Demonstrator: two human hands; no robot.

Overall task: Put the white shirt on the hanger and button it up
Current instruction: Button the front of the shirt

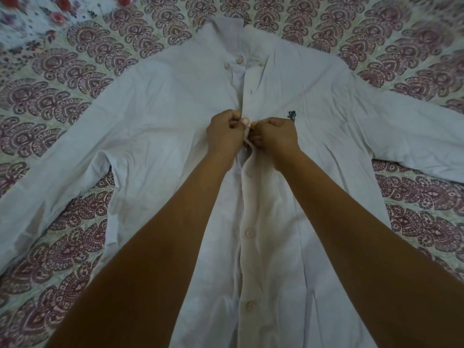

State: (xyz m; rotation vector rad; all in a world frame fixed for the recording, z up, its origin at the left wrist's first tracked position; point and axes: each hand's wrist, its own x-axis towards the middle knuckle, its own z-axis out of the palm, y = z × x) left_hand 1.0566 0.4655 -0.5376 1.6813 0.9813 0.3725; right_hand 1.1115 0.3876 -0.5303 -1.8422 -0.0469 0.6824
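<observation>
The white shirt (155,114) lies flat, front up, on the patterned bedspread, sleeves spread to both sides and collar at the far end. My left hand (224,133) pinches the left edge of the placket with a button at chest height. My right hand (275,135) pinches the right edge of the placket right beside it. Two lower buttons (249,233) sit fastened on the placket between my forearms. Near the collar three buttons (238,61) show. A small dark logo (291,115) marks the chest. No hanger shows; whether one is inside the shirt I cannot tell.
The bedspread (75,209) with a maroon paisley pattern covers the whole surface under the shirt. A floral cloth (37,18) with red flowers lies at the far left corner.
</observation>
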